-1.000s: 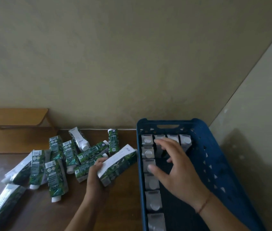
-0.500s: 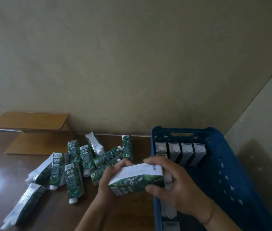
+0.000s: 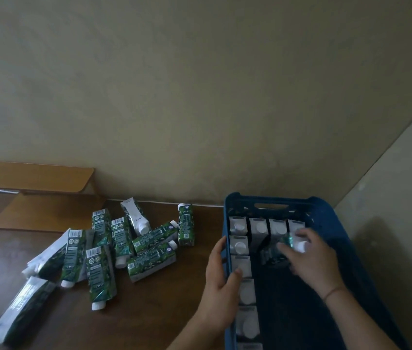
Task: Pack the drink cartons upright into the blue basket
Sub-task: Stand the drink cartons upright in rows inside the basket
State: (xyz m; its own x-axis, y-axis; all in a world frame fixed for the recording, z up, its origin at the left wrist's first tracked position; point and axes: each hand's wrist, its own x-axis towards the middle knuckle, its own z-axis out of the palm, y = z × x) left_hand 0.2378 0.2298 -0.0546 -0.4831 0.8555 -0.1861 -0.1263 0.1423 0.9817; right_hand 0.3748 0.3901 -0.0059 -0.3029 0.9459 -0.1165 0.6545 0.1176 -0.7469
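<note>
The blue basket looks like matt perforated plastic; the drink cartons are glossy printed paperboard with white plastic caps; the table is smooth, shiny dark wood.

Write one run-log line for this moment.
right hand: lowering green drink carton | left hand: on blue plastic basket wall
</note>
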